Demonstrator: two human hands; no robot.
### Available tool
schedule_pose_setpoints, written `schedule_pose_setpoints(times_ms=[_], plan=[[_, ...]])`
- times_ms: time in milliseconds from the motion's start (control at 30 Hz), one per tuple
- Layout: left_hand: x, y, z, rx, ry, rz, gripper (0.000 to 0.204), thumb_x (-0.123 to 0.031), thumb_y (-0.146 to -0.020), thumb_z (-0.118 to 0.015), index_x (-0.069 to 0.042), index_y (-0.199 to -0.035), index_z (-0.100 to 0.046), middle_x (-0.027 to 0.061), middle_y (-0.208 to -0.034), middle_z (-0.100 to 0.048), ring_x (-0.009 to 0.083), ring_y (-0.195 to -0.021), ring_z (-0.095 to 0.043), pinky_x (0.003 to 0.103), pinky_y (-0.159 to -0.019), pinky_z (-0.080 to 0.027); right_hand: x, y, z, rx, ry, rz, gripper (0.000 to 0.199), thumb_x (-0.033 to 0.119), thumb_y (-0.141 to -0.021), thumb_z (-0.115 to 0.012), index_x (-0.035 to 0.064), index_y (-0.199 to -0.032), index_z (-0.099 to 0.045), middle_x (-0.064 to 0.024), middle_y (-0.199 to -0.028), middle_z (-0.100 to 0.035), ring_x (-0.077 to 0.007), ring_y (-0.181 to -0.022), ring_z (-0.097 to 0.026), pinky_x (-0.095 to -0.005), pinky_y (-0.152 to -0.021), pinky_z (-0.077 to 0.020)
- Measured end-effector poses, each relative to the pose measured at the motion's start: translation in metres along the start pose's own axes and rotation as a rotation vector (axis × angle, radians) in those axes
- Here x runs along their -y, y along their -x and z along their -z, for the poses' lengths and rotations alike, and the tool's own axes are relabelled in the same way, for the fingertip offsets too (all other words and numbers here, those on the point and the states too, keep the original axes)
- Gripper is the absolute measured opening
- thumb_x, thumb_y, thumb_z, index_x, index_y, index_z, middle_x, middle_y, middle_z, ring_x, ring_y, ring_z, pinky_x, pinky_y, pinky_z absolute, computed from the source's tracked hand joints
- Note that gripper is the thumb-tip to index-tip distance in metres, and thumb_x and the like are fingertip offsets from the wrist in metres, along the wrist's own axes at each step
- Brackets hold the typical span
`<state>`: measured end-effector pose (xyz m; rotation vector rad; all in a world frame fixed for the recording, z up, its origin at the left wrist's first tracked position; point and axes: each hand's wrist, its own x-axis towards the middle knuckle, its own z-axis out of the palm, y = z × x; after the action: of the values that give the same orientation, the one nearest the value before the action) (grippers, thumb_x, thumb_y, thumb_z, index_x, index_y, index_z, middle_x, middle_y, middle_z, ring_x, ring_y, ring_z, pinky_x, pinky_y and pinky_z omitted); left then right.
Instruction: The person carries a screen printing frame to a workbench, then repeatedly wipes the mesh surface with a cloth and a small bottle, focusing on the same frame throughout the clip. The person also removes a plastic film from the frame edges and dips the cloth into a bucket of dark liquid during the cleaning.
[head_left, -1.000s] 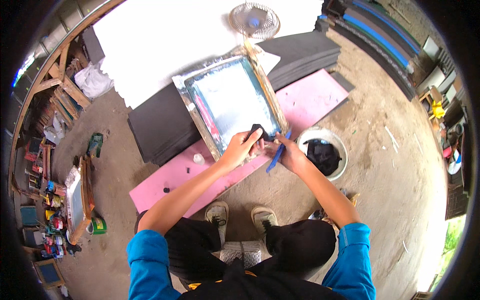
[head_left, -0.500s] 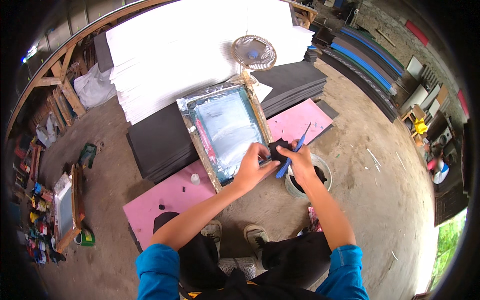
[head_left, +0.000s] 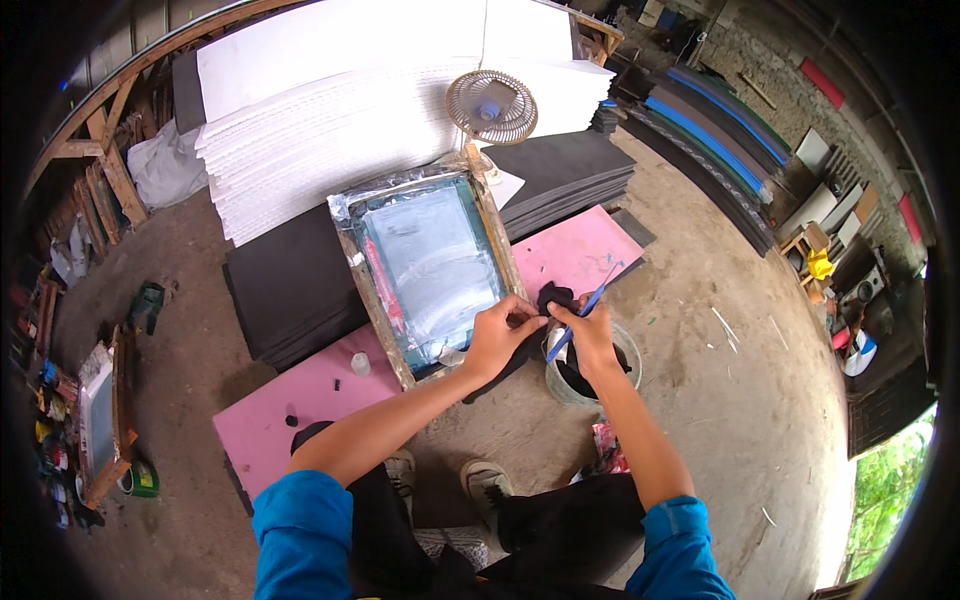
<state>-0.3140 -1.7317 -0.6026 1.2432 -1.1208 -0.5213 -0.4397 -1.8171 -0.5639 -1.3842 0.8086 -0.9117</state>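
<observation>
Two hands meet by the lower right corner of the wooden printing frame (head_left: 430,265). Her left hand (head_left: 497,338) pinches a black cloth (head_left: 555,297). Her right hand (head_left: 590,335) grips the same cloth and a blue stick (head_left: 590,300), just above a round tub (head_left: 625,375). A pink sheet (head_left: 575,250) lies underneath.

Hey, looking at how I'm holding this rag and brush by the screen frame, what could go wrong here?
Three risks, all guesses:
1. The dark rag, pinched between the left hand and right hand, hangs partly above the pink sheet; drips might stain it.
2. The blue brush in your right hand points up and may flick residue.
3. The bucket sits just under your right wrist, so a bump might tip it.
</observation>
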Motion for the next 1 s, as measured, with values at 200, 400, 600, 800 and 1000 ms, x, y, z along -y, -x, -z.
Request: schedule_pose_setpoints(times_ms=[200,400,600,800,1000], plan=[[0.01,-0.006,0.006,0.038,0.077,0.157,0.023,-0.021,-0.087,-0.064,0.0,-0.09,-0.056,0.0045,-0.079,-0.065,0.0068,-0.068,-0.054,0.025,-0.06,-0.044,0.002,-0.003,-0.001,0.034,-0.088,-0.1,0.029,0.003,-0.074,-0.072,0.0022,-0.09,-0.049,-0.004,-0.076,-0.056,-0.0135,-0.066,-0.057,-0.0263,-0.06,-0.0438],[0.006,-0.003,0.003,0.01,-0.056,-0.046,0.024,-0.015,-0.083,-0.067,-0.003,-0.092,-0.049,0.011,-0.08,-0.064,0.0198,-0.071,-0.064,0.032,-0.062,-0.047,-0.003,0.0,-0.004,-0.028,-0.167,-0.112,0.03,0.004,-0.077,-0.07,0.0017,-0.093,-0.045,-0.0058,-0.077,-0.056,-0.017,-0.063,-0.06,-0.0279,-0.056,-0.0482],[-0.007,-0.015,0.022,0.245,-0.358,-0.274,0.024,-0.01,-0.082,-0.065,-0.007,-0.099,-0.049,0.0093,-0.082,-0.065,0.0252,-0.078,-0.066,0.036,-0.062,-0.048,-0.003,0.002,-0.003,0.015,-0.02,-0.11,0.028,0.005,-0.079,-0.068,0.0048,-0.09,-0.043,-0.005,-0.077,-0.056,-0.0151,-0.06,-0.058,-0.0265,-0.052,-0.0431],[-0.008,-0.031,0.042,0.313,-0.331,-0.191,0.016,0.0,-0.08,-0.06,-0.006,-0.094,-0.054,0.0147,-0.075,-0.062,0.0298,-0.068,-0.062,0.039,-0.06,-0.046,-0.003,0.001,-0.001,0.046,0.059,-0.166,0.015,0.012,-0.088,-0.058,0.0049,-0.096,-0.048,-0.0027,-0.079,-0.051,-0.0113,-0.062,-0.052,-0.0251,-0.049,-0.0389],[0.003,-0.042,0.066,0.244,-0.247,-0.131,0.021,-0.001,-0.079,-0.061,-0.007,-0.099,-0.065,0.01,-0.086,-0.067,0.026,-0.074,-0.064,0.033,-0.071,-0.051,-0.005,-0.001,0.003,0.25,0.476,-0.003,0.024,0.021,-0.094,-0.047,0.0005,-0.105,-0.049,-0.0082,-0.064,-0.055,-0.0164,-0.054,-0.055,-0.0304,-0.049,-0.0443]])
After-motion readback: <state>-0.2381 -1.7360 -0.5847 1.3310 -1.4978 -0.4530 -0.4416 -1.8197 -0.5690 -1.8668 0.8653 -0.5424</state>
